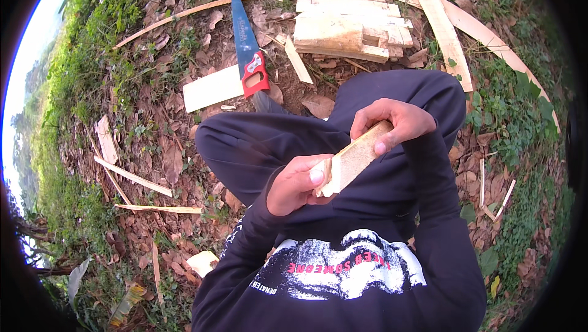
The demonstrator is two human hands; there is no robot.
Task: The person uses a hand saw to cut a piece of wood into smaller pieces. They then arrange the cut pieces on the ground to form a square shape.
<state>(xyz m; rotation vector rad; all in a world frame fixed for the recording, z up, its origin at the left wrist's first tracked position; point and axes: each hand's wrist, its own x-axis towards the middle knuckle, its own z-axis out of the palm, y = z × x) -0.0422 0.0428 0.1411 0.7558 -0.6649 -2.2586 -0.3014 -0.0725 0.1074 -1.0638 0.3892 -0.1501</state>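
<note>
A short pale wooden block [357, 159] is held slantwise over my lap, between both hands. Its lower left end is stepped, and I cannot tell whether that part is cut into the block or a separate small piece. My left hand [294, 186] grips this stepped end with the thumb on top. At the upper right end, my right hand [398, 122] has its thumb on the broad face and its fingers curled round the far side. Beyond my bent leg, a handsaw [246, 44] with a blue blade and red handle lies on the ground, partly against a flat pale board [213, 89].
Cut wooden pieces [331, 30] are piled past my knees. Long planks [436, 22] cross at the far right, and a thin strip [214, 3] lies at the far left. Narrow offcuts [133, 176] are scattered on leaf litter to the left, more splinters [490, 194] to the right.
</note>
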